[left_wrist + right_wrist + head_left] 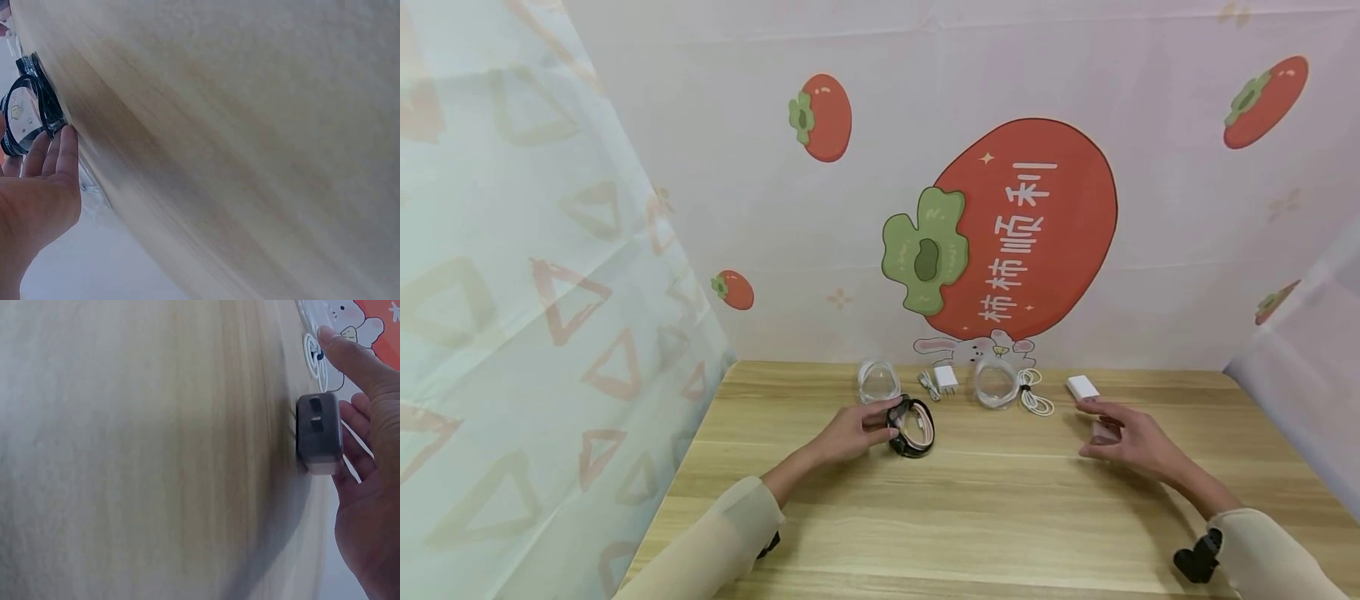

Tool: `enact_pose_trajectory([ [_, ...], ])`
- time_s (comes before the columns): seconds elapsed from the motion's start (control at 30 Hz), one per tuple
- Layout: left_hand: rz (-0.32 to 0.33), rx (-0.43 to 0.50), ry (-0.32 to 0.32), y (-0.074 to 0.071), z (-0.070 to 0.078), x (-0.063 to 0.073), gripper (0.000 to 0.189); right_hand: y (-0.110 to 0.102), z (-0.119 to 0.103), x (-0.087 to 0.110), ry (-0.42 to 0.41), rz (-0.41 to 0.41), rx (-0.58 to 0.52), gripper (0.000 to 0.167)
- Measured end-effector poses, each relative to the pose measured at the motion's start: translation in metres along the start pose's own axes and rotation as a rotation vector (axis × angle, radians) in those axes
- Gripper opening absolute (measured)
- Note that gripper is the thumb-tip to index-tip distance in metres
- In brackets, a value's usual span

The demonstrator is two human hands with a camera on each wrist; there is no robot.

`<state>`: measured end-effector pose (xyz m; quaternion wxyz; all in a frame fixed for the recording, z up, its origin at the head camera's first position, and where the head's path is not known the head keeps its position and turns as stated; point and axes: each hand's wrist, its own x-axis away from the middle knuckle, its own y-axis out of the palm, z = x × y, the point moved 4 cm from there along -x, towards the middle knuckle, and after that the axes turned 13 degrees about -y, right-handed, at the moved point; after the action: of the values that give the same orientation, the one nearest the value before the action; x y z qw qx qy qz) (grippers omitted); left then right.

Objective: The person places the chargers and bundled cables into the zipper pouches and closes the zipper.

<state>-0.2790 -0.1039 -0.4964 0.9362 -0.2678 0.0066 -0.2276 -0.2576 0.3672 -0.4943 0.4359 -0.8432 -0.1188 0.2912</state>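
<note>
My left hand (850,433) holds a coiled black cable (897,442) by its left side, thumb nearer me and fingers at the far side. A pale pink cable loop (929,427) shows inside the black coil. In the left wrist view the fingertips (67,150) lie right at the black coil, beside the tabletop; the thumb is mostly out of frame. My right hand (1138,442) is spread around a charger block (1103,432). The right wrist view shows this block (320,437) with two ports facing the camera, fingers behind it and the thumb apart from it.
Along the back of the wooden table (940,517) lie two clear coiled loops (996,405) (878,362), a white plug charger (945,377), a short white cable (929,385), a tied white cable (1037,405) and a white block (1082,387). A printed backdrop (775,217) stands behind.
</note>
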Motion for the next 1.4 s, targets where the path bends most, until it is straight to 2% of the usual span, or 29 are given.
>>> enact_pose_trajectory([
  [0.37, -0.002, -0.024, -0.011, -0.001, 0.001, 0.000, 0.056, 0.000, 0.011, 0.010, 0.040, -0.013, 0.013, 0.074],
  [0.6, -0.011, -0.008, -0.010, 0.000, 0.002, 0.000, 0.057, 0.000, 0.018, 0.014, 0.071, -0.009, 0.008, 0.074],
  [0.87, -0.012, 0.000, 0.002, -0.001, 0.000, -0.001, 0.057, 0.003, 0.023, 0.018, 0.089, 0.020, -0.040, 0.065],
  [1.0, -0.018, -0.004, -0.007, 0.000, -0.001, -0.001, 0.057, 0.006, 0.029, 0.020, 0.124, 0.025, -0.070, 0.061],
  [1.27, -0.014, -0.013, -0.030, 0.000, -0.004, -0.002, 0.058, 0.007, 0.031, 0.019, 0.138, 0.041, -0.069, 0.052],
  [1.4, -0.015, 0.000, -0.017, 0.000, -0.003, -0.002, 0.058, 0.007, 0.030, 0.018, 0.140, 0.039, -0.056, 0.052],
])
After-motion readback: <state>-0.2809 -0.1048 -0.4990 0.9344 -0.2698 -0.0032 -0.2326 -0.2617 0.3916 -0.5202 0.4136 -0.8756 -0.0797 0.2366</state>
